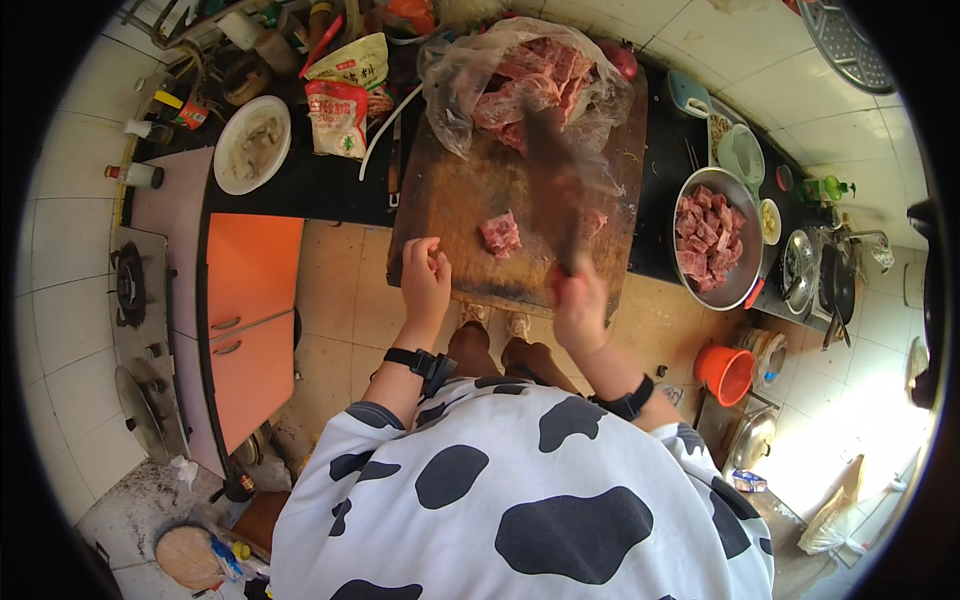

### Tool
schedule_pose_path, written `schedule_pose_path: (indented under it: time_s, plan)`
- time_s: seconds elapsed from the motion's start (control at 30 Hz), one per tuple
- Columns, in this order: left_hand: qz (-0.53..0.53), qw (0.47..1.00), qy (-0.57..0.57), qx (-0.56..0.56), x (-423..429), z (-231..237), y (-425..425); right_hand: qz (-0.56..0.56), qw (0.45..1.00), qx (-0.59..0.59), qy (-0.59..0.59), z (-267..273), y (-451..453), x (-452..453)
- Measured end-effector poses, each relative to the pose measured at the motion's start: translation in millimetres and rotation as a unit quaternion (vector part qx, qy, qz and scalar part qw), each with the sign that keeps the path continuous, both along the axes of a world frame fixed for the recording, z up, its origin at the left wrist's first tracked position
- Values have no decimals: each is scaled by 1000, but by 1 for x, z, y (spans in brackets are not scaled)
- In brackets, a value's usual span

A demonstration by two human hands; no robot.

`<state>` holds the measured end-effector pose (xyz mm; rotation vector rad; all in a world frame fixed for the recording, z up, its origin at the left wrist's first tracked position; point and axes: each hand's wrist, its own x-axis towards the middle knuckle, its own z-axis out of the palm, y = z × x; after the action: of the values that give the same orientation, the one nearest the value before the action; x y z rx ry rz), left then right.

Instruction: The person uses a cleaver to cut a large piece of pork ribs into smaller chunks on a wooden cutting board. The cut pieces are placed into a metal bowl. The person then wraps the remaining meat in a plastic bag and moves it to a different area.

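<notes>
In my right hand (579,301) is the handle of a cleaver (553,180), its broad dark blade blurred and pointing away from me over the wooden chopping board (450,195). A chunk of raw meat (500,233) lies on the board left of the blade, and a smaller piece (594,223) lies just right of it. My left hand (425,262) rests at the board's near left edge with curled fingers, apart from the meat; whether anything is in it does not show. At the board's far end, large pieces of raw meat (525,82) sit in an open clear plastic bag (457,112).
Right of the board, a metal pan (684,279) holds meat chunks, beside a green container (741,154). To the left are a white bowl (223,161), a sugar packet (335,120) and a long-handled utensil (394,169). An orange bucket (724,375) stands on the floor at right.
</notes>
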<state>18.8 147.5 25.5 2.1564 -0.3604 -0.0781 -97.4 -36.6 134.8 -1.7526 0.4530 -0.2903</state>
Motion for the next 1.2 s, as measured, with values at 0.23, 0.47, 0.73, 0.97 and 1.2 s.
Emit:
schedule_pose_path:
  time_s: [0.23, 0.47, 0.73, 0.97, 1.2]
  plan:
    - [13, 1000, -20, -6, 9, 5, 22, 36, 965, -87, 244, -74, -3, 2]
    - [46, 998, -2, -30, 12, 3, 38, -45, 994, -57, 80, 47, -29, 17]
    - [46, 999, 20, -7, 8, 4, 36, 16, 954, -128, 269, -47, -18, 7]
    - [19, 1000, 17, -12, 11, 13, 24, 6, 963, -102, 251, -50, -28, 26]
    - [27, 998, -12, -52, 11, 7, 30, -45, 997, -28, -48, 49, -15, 11]
